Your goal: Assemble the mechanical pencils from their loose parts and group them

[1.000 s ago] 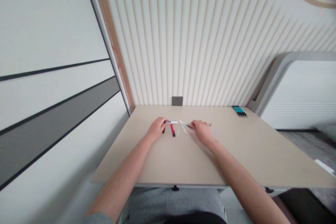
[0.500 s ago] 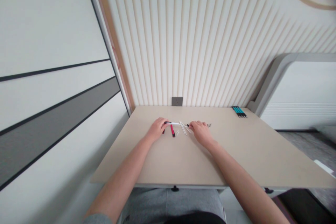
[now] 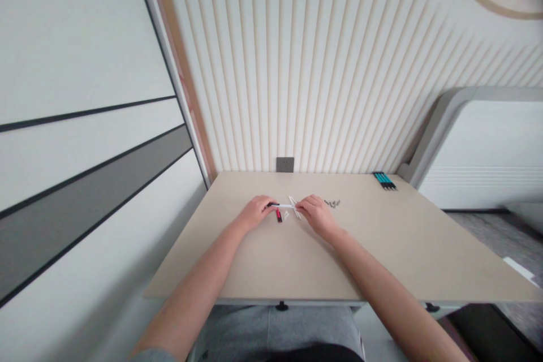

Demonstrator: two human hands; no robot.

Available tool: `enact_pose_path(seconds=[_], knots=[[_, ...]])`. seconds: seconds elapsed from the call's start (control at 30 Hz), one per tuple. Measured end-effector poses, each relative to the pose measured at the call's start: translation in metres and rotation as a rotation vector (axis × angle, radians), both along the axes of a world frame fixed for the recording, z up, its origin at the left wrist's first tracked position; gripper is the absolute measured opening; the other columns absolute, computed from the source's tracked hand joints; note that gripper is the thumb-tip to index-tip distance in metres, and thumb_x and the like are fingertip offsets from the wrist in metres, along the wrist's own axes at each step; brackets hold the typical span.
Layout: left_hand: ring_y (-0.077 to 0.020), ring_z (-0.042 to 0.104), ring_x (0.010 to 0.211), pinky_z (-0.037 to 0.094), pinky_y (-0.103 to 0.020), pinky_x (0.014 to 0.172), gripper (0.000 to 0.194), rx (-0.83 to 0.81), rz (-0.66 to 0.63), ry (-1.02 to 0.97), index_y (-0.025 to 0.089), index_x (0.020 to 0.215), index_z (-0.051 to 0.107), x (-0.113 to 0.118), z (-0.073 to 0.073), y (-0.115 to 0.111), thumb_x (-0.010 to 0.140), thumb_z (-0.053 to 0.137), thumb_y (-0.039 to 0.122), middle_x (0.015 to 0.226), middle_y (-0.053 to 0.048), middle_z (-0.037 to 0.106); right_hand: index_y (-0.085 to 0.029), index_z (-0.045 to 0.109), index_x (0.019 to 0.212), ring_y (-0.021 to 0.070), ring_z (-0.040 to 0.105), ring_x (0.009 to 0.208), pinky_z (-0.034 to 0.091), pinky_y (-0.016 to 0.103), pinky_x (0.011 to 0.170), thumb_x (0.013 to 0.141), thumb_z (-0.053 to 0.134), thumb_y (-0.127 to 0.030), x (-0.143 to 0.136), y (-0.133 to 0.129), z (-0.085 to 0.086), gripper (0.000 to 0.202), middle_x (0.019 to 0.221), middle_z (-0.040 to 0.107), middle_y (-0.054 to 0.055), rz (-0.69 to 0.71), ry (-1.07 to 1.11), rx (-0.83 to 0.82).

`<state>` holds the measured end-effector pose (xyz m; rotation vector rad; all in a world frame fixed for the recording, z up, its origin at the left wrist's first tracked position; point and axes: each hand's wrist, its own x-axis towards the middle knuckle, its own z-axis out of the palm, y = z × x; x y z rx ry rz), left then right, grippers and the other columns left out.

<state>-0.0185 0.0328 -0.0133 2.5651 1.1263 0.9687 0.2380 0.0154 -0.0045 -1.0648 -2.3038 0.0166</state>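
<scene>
My left hand (image 3: 255,212) is closed on a black pen part (image 3: 272,204). From it a thin white stick (image 3: 285,206), resembling a pen refill, runs right to my right hand (image 3: 314,212), whose fingers are pinched at the stick's other end. Its tip is hidden by those fingers. Beside and partly under the right fingertips lie more thin white sticks (image 3: 292,201), crossing the held one in view. A red and black pen barrel (image 3: 279,215) rests just below the left fingertips, with small whitish pieces (image 3: 286,215) to its right.
Several small dark metallic pieces (image 3: 332,203) lie right of my right hand. A row of teal and black pens (image 3: 385,181) sits at the table's back right corner. The beige table (image 3: 297,266) meets a ribbed wall with a grey socket (image 3: 285,164).
My right hand has moved left along the white stick, closer to my left hand, uncovering more of the small metallic pieces. My left hand has shifted slightly down, still holding the black pen part.
</scene>
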Motion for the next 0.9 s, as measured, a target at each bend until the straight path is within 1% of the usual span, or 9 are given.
enact_pose_path(seconds=[0.17,0.33,0.47,0.6,0.8,0.9], knots=[[-0.0176,0.060,0.083,0.046,-0.031,0.081,0.028,0.012,-0.025,-0.010,0.019,0.099,0.065,0.0031,0.0016,-0.0029,0.095,0.048,0.041,0.088,-0.004,0.068,-0.020,0.067,0.094,0.0177,0.056,0.089,0.040,0.029,0.081,0.096,0.051,-0.026,0.0007,0.0016,-0.0021,0.018,0.092,0.067,0.006,0.020,0.045,0.010],[-0.0174,0.060,0.083,0.046,-0.032,0.083,0.025,0.006,-0.017,0.001,0.021,0.100,0.064,0.0053,0.0042,-0.0063,0.095,0.048,0.040,0.090,-0.004,0.068,-0.019,0.068,0.095,0.0177,0.056,0.088,0.040,0.030,0.080,0.097,0.048,-0.027,0.0021,0.0017,-0.0023,0.021,0.093,0.066,0.007,0.026,0.068,0.020],[-0.0175,0.061,0.082,0.046,-0.032,0.083,0.025,0.009,-0.018,-0.007,0.020,0.098,0.065,0.0044,0.0025,-0.0056,0.094,0.050,0.041,0.087,-0.005,0.068,-0.020,0.068,0.095,0.0189,0.054,0.089,0.038,0.031,0.079,0.098,0.044,-0.026,0.0010,-0.0008,-0.0018,0.026,0.093,0.066,0.008,0.013,-0.004,0.060],[-0.0168,0.062,0.082,0.047,-0.032,0.083,0.025,-0.021,-0.027,-0.052,0.021,0.096,0.066,0.0028,-0.0008,-0.0037,0.094,0.051,0.041,0.089,-0.004,0.069,-0.021,0.068,0.098,0.0207,0.052,0.092,0.035,0.033,0.081,0.099,0.043,-0.026,-0.0027,-0.0054,0.0006,0.025,0.095,0.065,0.009,-0.023,-0.092,0.099],[-0.0169,0.063,0.084,0.048,-0.029,0.078,0.022,-0.059,0.030,-0.140,0.020,0.096,0.066,0.0069,0.0016,-0.0057,0.092,0.054,0.038,0.090,-0.004,0.069,-0.020,0.066,0.091,0.0189,0.054,0.089,0.034,0.031,0.078,0.098,0.046,-0.026,-0.0074,-0.0066,0.0031,0.022,0.092,0.065,0.007,-0.077,-0.035,0.051],[-0.0163,0.062,0.080,0.047,-0.028,0.075,0.021,-0.069,0.061,-0.153,0.019,0.095,0.065,0.0086,0.0034,-0.0065,0.092,0.054,0.038,0.087,-0.003,0.068,-0.021,0.065,0.094,0.0186,0.055,0.090,0.035,0.030,0.080,0.097,0.048,-0.029,-0.0062,-0.0058,0.0033,0.019,0.095,0.066,0.006,-0.077,0.005,0.030]])
